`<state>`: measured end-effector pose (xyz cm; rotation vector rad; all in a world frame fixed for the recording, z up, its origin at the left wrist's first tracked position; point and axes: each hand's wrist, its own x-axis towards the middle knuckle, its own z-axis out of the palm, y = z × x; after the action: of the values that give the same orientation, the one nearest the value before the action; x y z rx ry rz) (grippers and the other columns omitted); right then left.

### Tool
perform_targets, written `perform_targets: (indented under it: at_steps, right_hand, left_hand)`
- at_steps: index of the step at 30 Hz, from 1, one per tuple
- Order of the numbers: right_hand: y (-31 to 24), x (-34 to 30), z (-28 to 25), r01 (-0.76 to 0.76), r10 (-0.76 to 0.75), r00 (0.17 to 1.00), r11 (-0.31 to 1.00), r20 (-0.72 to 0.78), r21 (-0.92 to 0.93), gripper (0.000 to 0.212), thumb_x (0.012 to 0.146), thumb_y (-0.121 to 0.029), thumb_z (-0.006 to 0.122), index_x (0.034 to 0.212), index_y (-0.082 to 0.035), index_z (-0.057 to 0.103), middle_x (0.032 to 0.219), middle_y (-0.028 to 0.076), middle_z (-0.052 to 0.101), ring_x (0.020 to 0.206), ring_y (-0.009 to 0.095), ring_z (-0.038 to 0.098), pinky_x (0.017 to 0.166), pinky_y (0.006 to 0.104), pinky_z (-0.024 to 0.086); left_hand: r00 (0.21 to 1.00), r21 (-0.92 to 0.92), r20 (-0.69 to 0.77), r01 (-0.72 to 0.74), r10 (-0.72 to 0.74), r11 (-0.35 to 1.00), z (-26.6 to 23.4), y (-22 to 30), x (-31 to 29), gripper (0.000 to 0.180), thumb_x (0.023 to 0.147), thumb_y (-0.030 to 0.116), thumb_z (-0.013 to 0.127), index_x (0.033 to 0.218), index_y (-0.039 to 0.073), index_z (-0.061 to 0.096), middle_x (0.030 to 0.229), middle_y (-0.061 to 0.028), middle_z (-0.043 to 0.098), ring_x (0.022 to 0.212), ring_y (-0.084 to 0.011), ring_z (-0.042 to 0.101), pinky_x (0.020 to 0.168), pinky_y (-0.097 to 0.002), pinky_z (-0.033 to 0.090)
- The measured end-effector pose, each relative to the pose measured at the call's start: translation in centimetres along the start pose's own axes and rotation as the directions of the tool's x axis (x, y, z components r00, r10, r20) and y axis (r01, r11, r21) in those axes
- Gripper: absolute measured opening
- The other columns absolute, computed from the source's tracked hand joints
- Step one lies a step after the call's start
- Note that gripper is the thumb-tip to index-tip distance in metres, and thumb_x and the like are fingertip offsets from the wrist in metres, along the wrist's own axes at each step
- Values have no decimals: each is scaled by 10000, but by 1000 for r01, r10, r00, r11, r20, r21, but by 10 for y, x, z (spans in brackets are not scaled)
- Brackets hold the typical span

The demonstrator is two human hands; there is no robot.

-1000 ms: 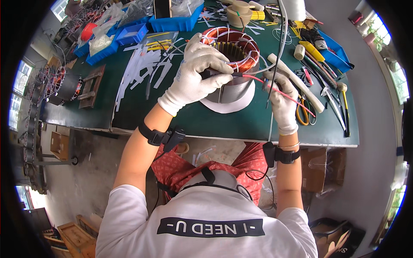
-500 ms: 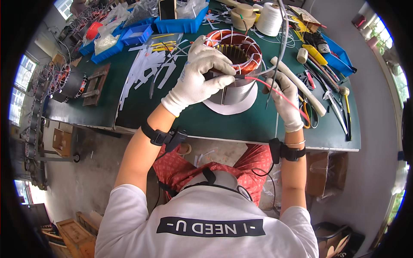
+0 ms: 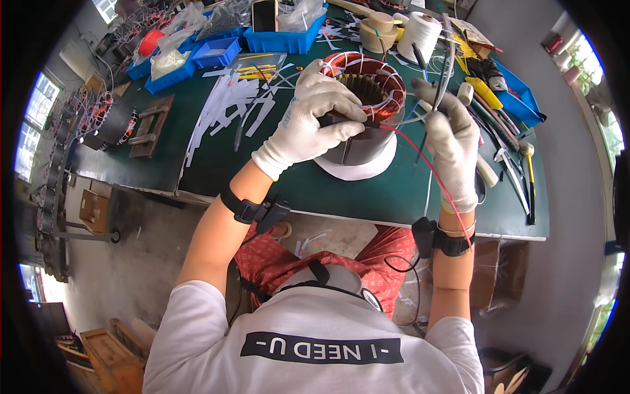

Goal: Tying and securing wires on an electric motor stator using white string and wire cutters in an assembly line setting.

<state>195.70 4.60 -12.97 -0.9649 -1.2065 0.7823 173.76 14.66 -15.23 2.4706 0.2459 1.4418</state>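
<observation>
Red lead (image 3: pixel 420 150) hangs lower now: half a second ago its loose end stopped beside the heel of the right hand (image 3: pixel 456 144), and here it reaches down to the wrist strap (image 3: pixel 453 245). That hand has lifted up and outward, while the left hand (image 3: pixel 314 118) stays put. Left thumb and forefinger are pinched tight on the lead's dark-sleeved start, so nearly all of it runs off to the right of that grip. Over on the right, thumb and forefinger stand apart around a grey cable (image 3: pixel 449 56); whether they touch it, I cannot tell. And look at the line: out of the pinch, rightward, then bending down past the right palm, its long axis a curved diagonal. Just beyond the left fingertips stands the copper-wound stator (image 3: pixel 375 141), upright, its ring opening upward. Well to the right of the right hand lies a hammer (image 3: pixel 529 174). Left of the left grip, white strips (image 3: pixel 223 108) litter the green bench (image 3: pixel 216 174). Past the stator come a beige tape roll (image 3: pixel 378 31) and a white thread spool (image 3: pixel 420 36), with a blue bin (image 3: pixel 285 41) beyond the left hand.
</observation>
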Motion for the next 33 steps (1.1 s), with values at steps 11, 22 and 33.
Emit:
perform_targets:
  at_steps: [11,22,33]
  right_hand:
    - [72,-55,-13,-403,656,755,456,6,794,242,997,-271,565,1025,-33,594,739,15,584,457,41,289,390,198,221]
    - [122,-11,-58,-464,435,872,591,224,660,216,996,-291,568,1019,-78,593,756,-21,560,446,23,311,384,184,237]
    - [41,-16,-38,-361,51,929,347,-366,-866,300,818,-341,724,836,-41,712,708,130,666,686,279,650,640,367,490]
  left_hand:
    - [997,26,53,59,-60,998,2,-5,-4,140,743,154,797,857,123,722,966,-29,697,994,-208,600,1038,-407,360]
    - [989,39,81,118,-121,992,-1,-2,-2,162,764,201,794,869,114,706,982,-48,696,994,-226,601,1089,-439,321]
    - [992,69,81,89,-94,994,1,-4,-2,166,773,216,789,867,106,708,982,-55,703,1006,-249,589,1024,-410,374]
